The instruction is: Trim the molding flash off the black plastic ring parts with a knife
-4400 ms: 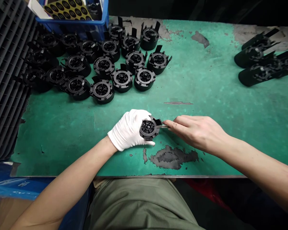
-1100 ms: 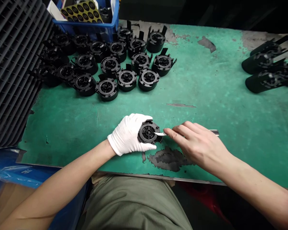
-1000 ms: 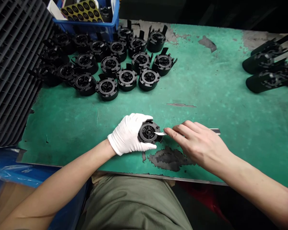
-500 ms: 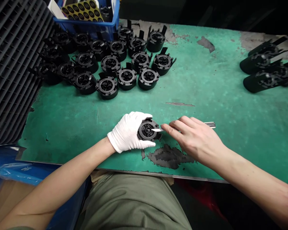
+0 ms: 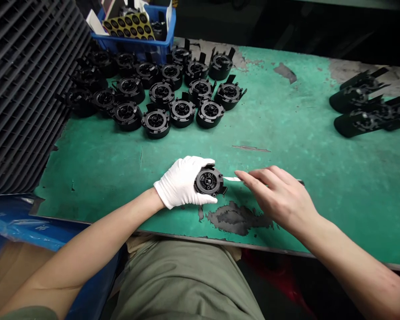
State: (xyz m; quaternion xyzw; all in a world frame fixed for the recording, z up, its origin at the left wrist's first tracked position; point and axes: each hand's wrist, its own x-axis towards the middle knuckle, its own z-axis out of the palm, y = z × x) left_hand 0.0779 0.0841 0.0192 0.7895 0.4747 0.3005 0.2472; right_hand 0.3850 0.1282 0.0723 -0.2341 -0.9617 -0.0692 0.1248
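Note:
My left hand (image 5: 183,182), in a white glove, is wrapped round a round black plastic housing (image 5: 209,181) with its ribbed, ringed face turned up. Bare and ungloved, my right hand (image 5: 276,189) grips a slim knife (image 5: 232,178). The pale blade points left, its tip at the right rim of the housing; whether it touches cannot be made out. Most of the knife's handle is hidden under my right fingers, and its dark end shows behind them.
Several similar black housings (image 5: 156,122) stand at the back left, before a blue bin (image 5: 133,46) holding a sticker sheet (image 5: 130,26). Black cylinders (image 5: 353,122) stand at the right. A stack of grey ribbed trays (image 5: 26,89) rises at the left. The green tabletop (image 5: 286,146) has worn patches.
My right hand has drawn the knife to the right, from over the housing's centre to its rim. My left hand keeps its hold. The whole view has shifted slightly.

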